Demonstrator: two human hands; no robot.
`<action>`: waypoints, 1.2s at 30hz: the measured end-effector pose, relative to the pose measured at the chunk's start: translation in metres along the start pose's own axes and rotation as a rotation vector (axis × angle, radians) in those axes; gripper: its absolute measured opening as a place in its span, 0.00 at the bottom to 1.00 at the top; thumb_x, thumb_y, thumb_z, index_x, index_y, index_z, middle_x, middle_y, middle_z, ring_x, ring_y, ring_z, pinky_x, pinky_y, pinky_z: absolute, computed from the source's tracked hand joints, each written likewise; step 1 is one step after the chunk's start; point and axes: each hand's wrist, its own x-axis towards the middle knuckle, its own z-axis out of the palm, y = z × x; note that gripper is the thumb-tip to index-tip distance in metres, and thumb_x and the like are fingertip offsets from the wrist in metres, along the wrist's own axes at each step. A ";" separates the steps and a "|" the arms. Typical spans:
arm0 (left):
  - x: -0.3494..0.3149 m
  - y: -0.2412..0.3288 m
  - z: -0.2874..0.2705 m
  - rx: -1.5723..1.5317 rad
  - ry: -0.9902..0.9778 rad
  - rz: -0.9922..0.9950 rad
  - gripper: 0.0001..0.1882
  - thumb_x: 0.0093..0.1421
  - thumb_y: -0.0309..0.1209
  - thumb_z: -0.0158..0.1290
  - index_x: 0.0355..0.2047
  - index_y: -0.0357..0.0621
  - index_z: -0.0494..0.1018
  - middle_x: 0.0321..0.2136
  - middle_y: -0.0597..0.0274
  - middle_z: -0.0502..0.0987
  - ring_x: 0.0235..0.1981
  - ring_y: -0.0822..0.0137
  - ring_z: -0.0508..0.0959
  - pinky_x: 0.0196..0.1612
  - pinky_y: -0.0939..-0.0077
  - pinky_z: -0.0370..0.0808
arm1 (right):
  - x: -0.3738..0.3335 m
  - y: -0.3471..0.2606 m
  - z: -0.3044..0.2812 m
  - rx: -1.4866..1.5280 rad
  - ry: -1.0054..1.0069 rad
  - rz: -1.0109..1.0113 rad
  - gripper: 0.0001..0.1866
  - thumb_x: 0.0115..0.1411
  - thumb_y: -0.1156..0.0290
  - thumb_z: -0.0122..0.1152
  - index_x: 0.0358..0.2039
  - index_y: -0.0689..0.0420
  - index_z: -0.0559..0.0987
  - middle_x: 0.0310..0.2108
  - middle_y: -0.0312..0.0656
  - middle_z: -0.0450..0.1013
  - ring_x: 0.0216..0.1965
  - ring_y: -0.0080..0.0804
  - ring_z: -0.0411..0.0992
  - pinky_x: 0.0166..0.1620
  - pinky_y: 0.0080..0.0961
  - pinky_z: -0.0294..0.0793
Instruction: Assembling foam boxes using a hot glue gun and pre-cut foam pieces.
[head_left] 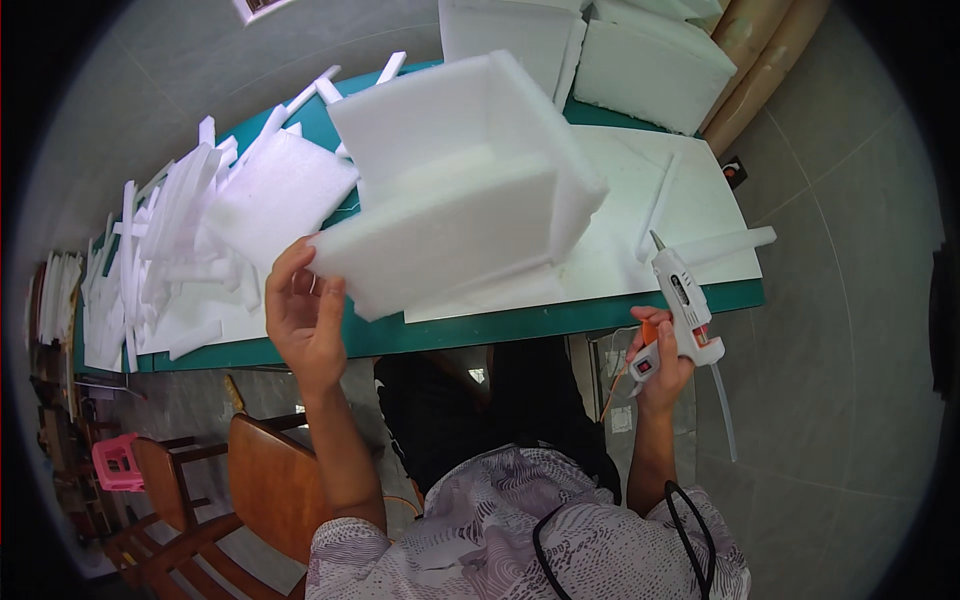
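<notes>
A partly built white foam box (pixel 455 235), with upright walls and an open side, is tilted above the table's front edge. My left hand (pixel 308 325) pinches its near left corner between thumb and fingers. In my right hand (pixel 660 372) is a white hot glue gun (pixel 684 305), its nozzle pointing up and away. My fingers wrap its handle near the orange trigger (pixel 649 330). A clear glue stick (pixel 727 415) hangs from the gun's back end. Right of the box, a foam strip (pixel 725 246) lies beyond the gun's nozzle.
The green table (pixel 735 293) carries a white board (pixel 620 200). Many foam strips (pixel 180 205) and a foam panel (pixel 285 192) are heaped at the left. Other foam boxes (pixel 650 72) stand at the far right beside brown rolls (pixel 765 70). Wooden chairs (pixel 275 480) are lower left.
</notes>
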 end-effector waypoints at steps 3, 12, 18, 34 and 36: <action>0.000 0.005 0.014 0.017 -0.053 0.022 0.20 0.58 0.14 0.51 0.52 0.37 0.66 0.55 0.51 0.67 0.53 0.63 0.71 0.55 0.69 0.68 | 0.010 0.003 0.000 -0.023 0.012 -0.014 0.10 0.64 0.67 0.50 0.37 0.62 0.71 0.38 0.54 0.74 0.21 0.20 0.66 0.21 0.18 0.69; 0.000 0.005 0.020 0.058 -0.076 0.027 0.18 0.59 0.16 0.51 0.50 0.37 0.67 0.53 0.49 0.68 0.50 0.64 0.71 0.50 0.73 0.69 | 0.032 -0.004 0.019 -0.006 0.001 -0.018 0.08 0.62 0.71 0.53 0.35 0.65 0.73 0.40 0.51 0.75 0.21 0.17 0.66 0.23 0.15 0.68; -0.001 0.002 0.020 0.063 -0.079 0.029 0.18 0.59 0.15 0.50 0.50 0.37 0.67 0.53 0.49 0.67 0.51 0.63 0.71 0.51 0.72 0.69 | 0.052 -0.005 0.040 -0.020 -0.047 -0.066 0.07 0.62 0.71 0.54 0.34 0.63 0.72 0.40 0.55 0.74 0.21 0.18 0.67 0.24 0.16 0.68; -0.007 -0.004 0.018 0.074 -0.093 0.013 0.20 0.58 0.16 0.51 0.51 0.41 0.67 0.53 0.50 0.68 0.50 0.64 0.71 0.50 0.72 0.68 | 0.072 0.012 0.075 0.033 -0.111 0.015 0.07 0.60 0.72 0.60 0.35 0.62 0.74 0.33 0.42 0.72 0.23 0.19 0.69 0.24 0.17 0.70; -0.008 -0.004 0.017 0.075 -0.091 0.012 0.20 0.58 0.16 0.51 0.51 0.41 0.67 0.53 0.50 0.68 0.50 0.64 0.71 0.50 0.72 0.68 | 0.072 0.012 0.076 0.030 -0.110 0.016 0.07 0.60 0.73 0.60 0.36 0.62 0.74 0.32 0.40 0.72 0.23 0.19 0.69 0.24 0.17 0.70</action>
